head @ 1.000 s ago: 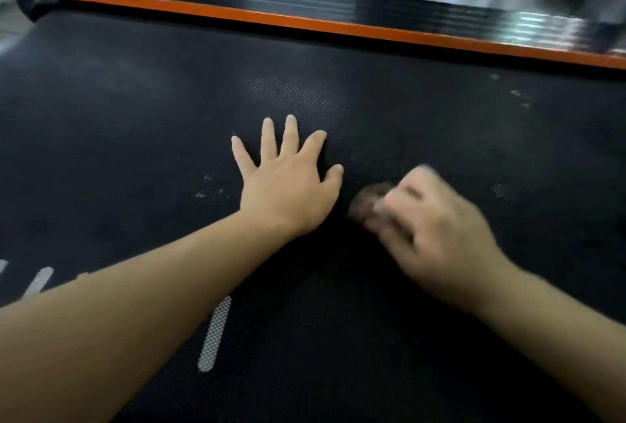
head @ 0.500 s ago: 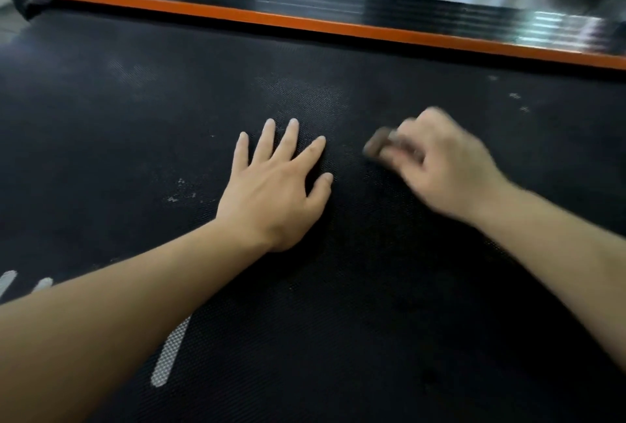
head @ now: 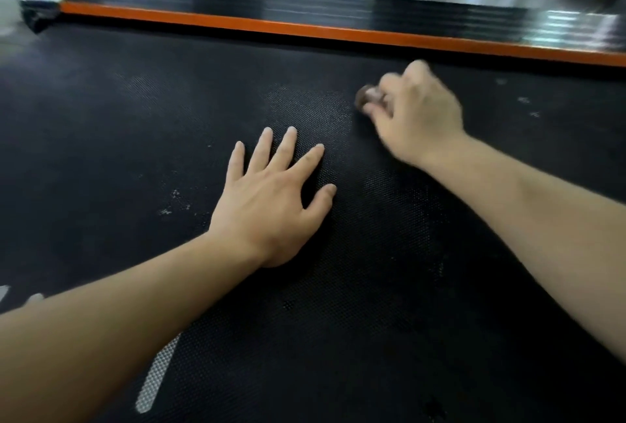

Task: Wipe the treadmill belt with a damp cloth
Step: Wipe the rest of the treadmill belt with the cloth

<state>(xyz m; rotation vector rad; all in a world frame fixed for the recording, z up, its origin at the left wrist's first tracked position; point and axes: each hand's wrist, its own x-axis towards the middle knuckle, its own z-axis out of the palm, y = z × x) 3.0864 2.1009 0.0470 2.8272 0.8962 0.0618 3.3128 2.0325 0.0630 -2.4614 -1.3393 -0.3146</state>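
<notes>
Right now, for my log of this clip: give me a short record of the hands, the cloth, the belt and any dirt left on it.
belt: black, textured, fills most of the view
left hand: flat on the belt, fingers spread, holds nothing
right hand: blurred, fingers curled round the cloth, nearer the far edge
cloth: small, brownish, sticks out past the fingers
orange strip: runs along the belt's far edge
white specks: left of the left hand; more right of the right hand

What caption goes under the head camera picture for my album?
Left hand flat on the black treadmill belt while the right hand rubs a small brown cloth near the orange edge strip.
</notes>
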